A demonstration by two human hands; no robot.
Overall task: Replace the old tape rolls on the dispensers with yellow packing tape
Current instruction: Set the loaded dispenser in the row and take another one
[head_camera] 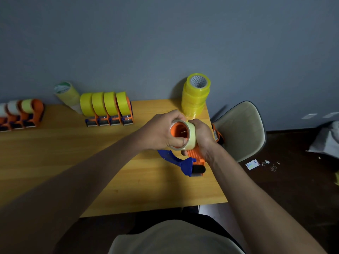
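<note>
Above the wooden table point(55, 162) I hold an orange and blue tape dispenser point(185, 162) with its blue handle pointing down-left. My left hand point(161, 131) grips the thin, pale old tape roll point(189, 136) on its orange hub. My right hand point(200, 136) grips the dispenser body from the right side. A stack of yellow packing tape rolls point(195, 96) stands just behind my hands. Several dispensers with full yellow rolls point(108, 109) stand in a row at the back.
Three dispensers with pale worn rolls point(22, 114) sit at the far left. A leaning stack of pale rolls point(68, 95) rests against the wall. A beige chair point(240, 129) with another orange dispenser point(218, 134) on it stands past the table's right edge.
</note>
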